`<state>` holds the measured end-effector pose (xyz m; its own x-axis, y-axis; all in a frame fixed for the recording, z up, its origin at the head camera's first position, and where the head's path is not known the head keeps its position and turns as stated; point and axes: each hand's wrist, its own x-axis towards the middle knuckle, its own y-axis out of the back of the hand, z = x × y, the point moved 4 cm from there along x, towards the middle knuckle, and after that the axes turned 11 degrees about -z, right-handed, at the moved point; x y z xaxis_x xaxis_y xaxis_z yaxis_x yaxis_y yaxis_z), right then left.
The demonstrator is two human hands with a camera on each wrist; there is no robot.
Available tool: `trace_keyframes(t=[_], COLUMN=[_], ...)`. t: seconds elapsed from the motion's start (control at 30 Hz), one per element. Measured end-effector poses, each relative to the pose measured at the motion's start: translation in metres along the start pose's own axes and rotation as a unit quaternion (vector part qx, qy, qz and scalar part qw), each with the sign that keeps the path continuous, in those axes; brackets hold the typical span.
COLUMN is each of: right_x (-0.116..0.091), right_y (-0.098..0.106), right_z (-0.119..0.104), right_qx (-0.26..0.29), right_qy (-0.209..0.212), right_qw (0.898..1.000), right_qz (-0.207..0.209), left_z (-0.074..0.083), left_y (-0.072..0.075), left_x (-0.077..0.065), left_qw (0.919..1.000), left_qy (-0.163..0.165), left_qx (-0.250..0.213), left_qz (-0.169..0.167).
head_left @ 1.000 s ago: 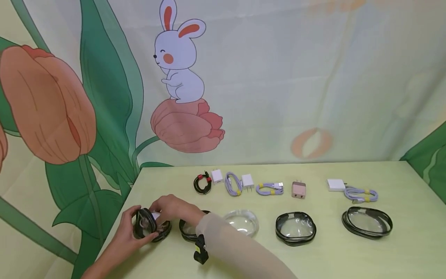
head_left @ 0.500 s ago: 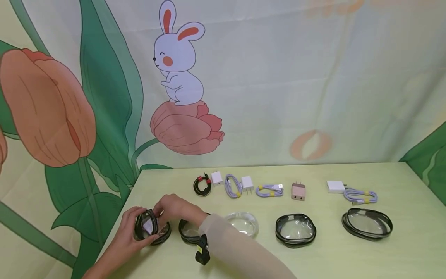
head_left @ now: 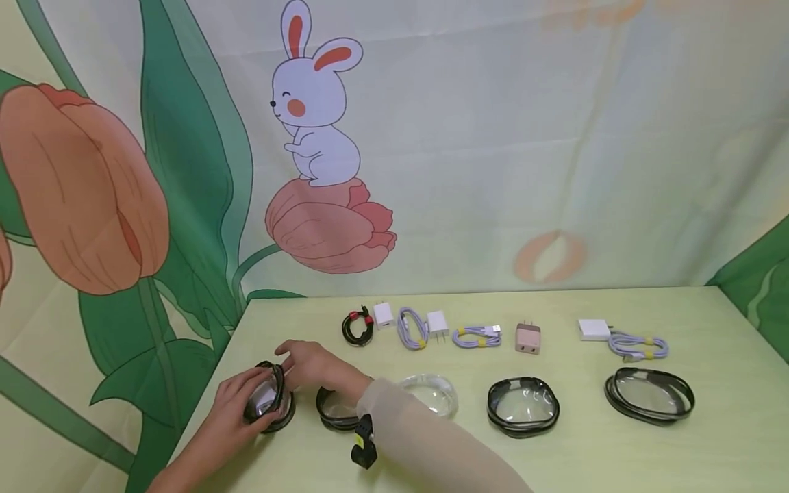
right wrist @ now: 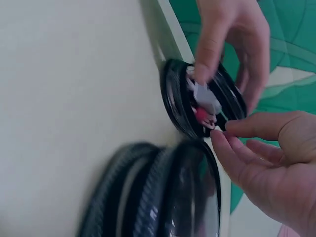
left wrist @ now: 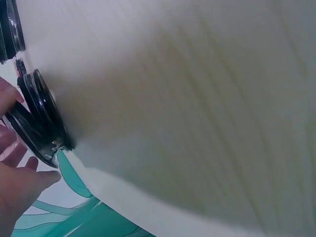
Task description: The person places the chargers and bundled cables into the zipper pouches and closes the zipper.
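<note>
In the head view my left hand (head_left: 229, 402) holds a round zippered case (head_left: 265, 397) with a black rim and a clear window, at the table's left. The case stands partly open like a clamshell. In the right wrist view, a white charger (right wrist: 206, 98) and a bundle with a red band (right wrist: 201, 115) sit between its halves. A left fingertip lies right at the charger. My right hand (right wrist: 276, 158) pinches at the case's edge with thumb and index finger. What small part is between those fingertips cannot be told. The left wrist view shows the case's black rim (left wrist: 47, 111) edge-on.
Beside it lie more round cases: a black one (head_left: 333, 411), a white-rimmed one (head_left: 448, 404), and black ones (head_left: 524, 431) (head_left: 647, 414) rightward. Behind are a black cable (head_left: 357, 337), lilac cables (head_left: 414, 330), white chargers (head_left: 383, 314) and a pink charger (head_left: 528, 338). A printed cloth (head_left: 456, 171) hangs behind.
The white charger has gone from the right hand's fingers to inside the case. The case has turned and its halves stand closer together. The right hand has moved slightly rightward to its edge.
</note>
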<state>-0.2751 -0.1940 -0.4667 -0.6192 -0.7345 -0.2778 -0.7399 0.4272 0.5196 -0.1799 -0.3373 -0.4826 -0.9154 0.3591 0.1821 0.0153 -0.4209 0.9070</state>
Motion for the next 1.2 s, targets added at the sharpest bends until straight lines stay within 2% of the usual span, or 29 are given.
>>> trace_keyframes(t=[0.13, 0.23, 0.33, 0.5, 0.63, 0.77, 0.9, 1.0, 1.2], right_x=[-0.002, -0.002, -0.002, 0.002, 0.008, 0.013, 0.017, 0.019, 0.020], right_y=[0.017, 0.026, 0.028, 0.025, 0.017, 0.008, 0.000, -0.004, -0.009], right_z=[0.002, 0.002, 0.001, -0.001, -0.001, 0.000, 0.002, 0.002, 0.000], right_qx=[-0.057, -0.090, -0.116, -0.156, -0.197, -0.241, -0.274, -0.273, -0.273], right_qy=[0.020, 0.038, 0.054, 0.065, 0.066, 0.056, 0.029, 0.006, -0.011], right_qw=[0.998, 0.995, 0.992, 0.985, 0.977, 0.967, 0.960, 0.962, 0.962], right_qz=[0.007, 0.006, -0.006, -0.036, -0.057, -0.062, -0.048, -0.024, 0.020], left_z=[-0.001, -0.003, -0.005, -0.007, -0.008, -0.009, -0.011, -0.012, -0.017], left_y=[0.004, 0.009, 0.012, 0.010, 0.009, 0.011, 0.012, 0.010, 0.007], left_x=[-0.002, -0.004, -0.007, -0.008, -0.009, -0.010, -0.011, -0.012, -0.011], left_qw=[0.9979, 0.9951, 0.9945, 0.9946, 0.9948, 0.9930, 0.9909, 0.9907, 0.9921], left_qy=[-0.051, -0.071, -0.071, -0.043, -0.048, -0.077, -0.100, -0.105, -0.087], left_qx=[0.039, 0.061, 0.048, -0.008, 0.006, 0.061, 0.074, 0.069, 0.014], left_qz=[-0.009, -0.031, -0.059, -0.094, -0.090, -0.065, -0.051, -0.052, -0.089])
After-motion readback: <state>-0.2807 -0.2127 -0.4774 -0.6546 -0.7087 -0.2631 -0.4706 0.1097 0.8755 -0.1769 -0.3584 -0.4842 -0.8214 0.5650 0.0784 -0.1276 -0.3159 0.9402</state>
